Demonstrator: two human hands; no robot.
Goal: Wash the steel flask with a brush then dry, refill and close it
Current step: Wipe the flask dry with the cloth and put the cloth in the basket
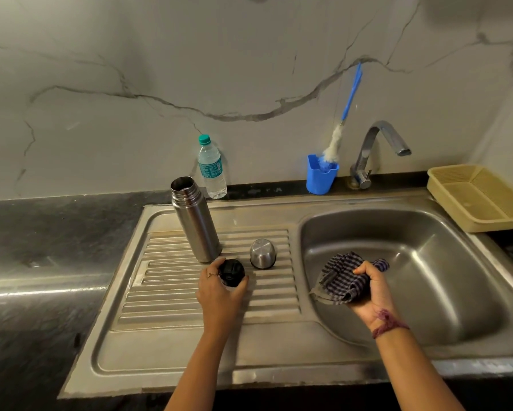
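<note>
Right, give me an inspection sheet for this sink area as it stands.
Surface: steel draining board beside the sink, set in a dark counter.
Job's things: flask upright and open on the draining board; steel cup upside down beside it; black stopper in the left hand; brush standing in a blue holder; water bottle capped, by the wall.
Clutter: yellow tray at the right of the sink.
Hands: left hand grips the stopper; right hand grips a checked cloth over the sink.
Cables: nothing seen.
Surroundings: marble wall, tap with no water running.
</note>
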